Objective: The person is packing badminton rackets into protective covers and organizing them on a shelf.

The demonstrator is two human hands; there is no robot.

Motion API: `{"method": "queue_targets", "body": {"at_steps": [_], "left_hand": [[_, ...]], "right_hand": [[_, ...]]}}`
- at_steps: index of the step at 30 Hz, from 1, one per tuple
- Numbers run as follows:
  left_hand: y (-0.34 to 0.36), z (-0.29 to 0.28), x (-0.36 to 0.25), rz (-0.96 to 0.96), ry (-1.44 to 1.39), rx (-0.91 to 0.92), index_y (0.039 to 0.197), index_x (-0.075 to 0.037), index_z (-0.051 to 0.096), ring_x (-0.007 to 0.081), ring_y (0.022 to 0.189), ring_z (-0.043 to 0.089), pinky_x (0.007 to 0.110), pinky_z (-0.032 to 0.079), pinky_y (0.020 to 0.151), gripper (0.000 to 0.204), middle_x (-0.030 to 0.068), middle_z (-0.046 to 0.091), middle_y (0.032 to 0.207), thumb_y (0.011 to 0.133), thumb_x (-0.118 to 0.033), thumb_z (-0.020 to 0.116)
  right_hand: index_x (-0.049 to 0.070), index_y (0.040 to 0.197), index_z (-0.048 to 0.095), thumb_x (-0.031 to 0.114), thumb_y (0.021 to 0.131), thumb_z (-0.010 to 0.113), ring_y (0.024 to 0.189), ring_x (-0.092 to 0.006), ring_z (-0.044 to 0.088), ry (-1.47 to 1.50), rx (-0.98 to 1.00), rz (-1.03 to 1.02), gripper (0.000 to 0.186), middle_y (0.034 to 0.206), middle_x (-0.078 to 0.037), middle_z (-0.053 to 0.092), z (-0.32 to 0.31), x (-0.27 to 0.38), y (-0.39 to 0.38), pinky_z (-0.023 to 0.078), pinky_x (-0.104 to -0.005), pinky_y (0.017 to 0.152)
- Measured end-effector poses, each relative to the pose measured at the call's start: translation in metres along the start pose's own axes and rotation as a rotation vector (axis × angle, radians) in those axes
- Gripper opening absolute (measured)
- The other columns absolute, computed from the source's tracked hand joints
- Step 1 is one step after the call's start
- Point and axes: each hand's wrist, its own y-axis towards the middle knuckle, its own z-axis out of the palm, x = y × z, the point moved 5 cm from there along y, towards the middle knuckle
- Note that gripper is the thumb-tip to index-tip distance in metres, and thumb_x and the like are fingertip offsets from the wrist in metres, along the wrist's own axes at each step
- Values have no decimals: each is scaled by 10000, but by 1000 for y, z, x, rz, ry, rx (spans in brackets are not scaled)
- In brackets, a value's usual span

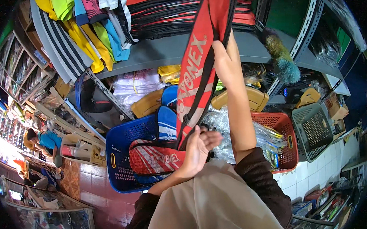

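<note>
A long red racket bag (195, 63) with black trim and pale lettering stands tilted in front of me, its upper end leaning right. My right hand (228, 63) grips its right edge high up, thumb on the front and the other fingers hidden behind. At the bag's lower end is my left hand (197, 150), open, fingers stretched to the right; its thumb side appears to touch the bag. Just below, a blue plastic basket (115, 160) holds another red racket bag (152, 158) and a blue-and-white one (166, 124).
Flat red-and-black bags (165, 15) lie stacked on a grey metal shelf (158, 53), beside hanging shirts (82, 32). A red basket (287, 141) with plastic-wrapped goods and a grey basket (312, 127) stand right. A feather duster (283, 62) hangs near. A person (48, 141) is far left.
</note>
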Motion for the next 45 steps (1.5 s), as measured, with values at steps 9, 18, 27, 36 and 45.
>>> {"method": "queue_targets", "body": {"at_steps": [9, 18, 27, 36, 45], "left_hand": [[-6, 40, -69, 909, 1302, 81, 857, 5, 538, 311, 1059, 557, 365, 456, 865, 174, 209, 563, 1129, 828, -135, 639], [22, 9, -34, 819, 1543, 46, 853, -13, 514, 446, 1259, 287, 457, 292, 1003, 263, 294, 226, 1400, 791, -203, 684], [39, -9, -46, 939, 1150, -24, 836, -27, 447, 393, 1336, 210, 435, 199, 1064, 100, 257, 210, 1420, 842, -46, 545], [52, -11, -82, 694, 277, -53, 899, -82, 436, 156, 1055, 482, 305, 358, 938, 81, 88, 464, 1228, 945, -148, 436], [87, -13, -82, 466, 62, -98, 876, -123, 452, 84, 714, 480, 246, 404, 664, 116, -18, 488, 769, 933, -216, 491]], "right_hand": [[-18, 1328, 296, 61, 794, 417, 933, -475, 536, -166, 154, 63, 553, 981, -309, 568, 1, -19, -21, 415, -440, 839], [-13, 1325, 314, 92, 806, 405, 1049, -440, 510, -275, 181, 158, 537, 1080, -307, 544, 19, -51, -41, 383, -389, 909], [-23, 1362, 266, 350, 873, 519, 1069, -453, 508, -71, 358, 232, 665, 1136, -314, 528, 38, -28, -64, 403, -427, 891], [-14, 970, 488, 300, 866, 561, 695, -394, 595, -440, 460, 346, 338, 776, -216, 602, 36, -37, -134, 451, -432, 609], [-13, 861, 471, 219, 886, 513, 681, -432, 532, -387, 495, 226, 237, 728, -225, 549, 36, -47, -153, 409, -458, 593]]}}
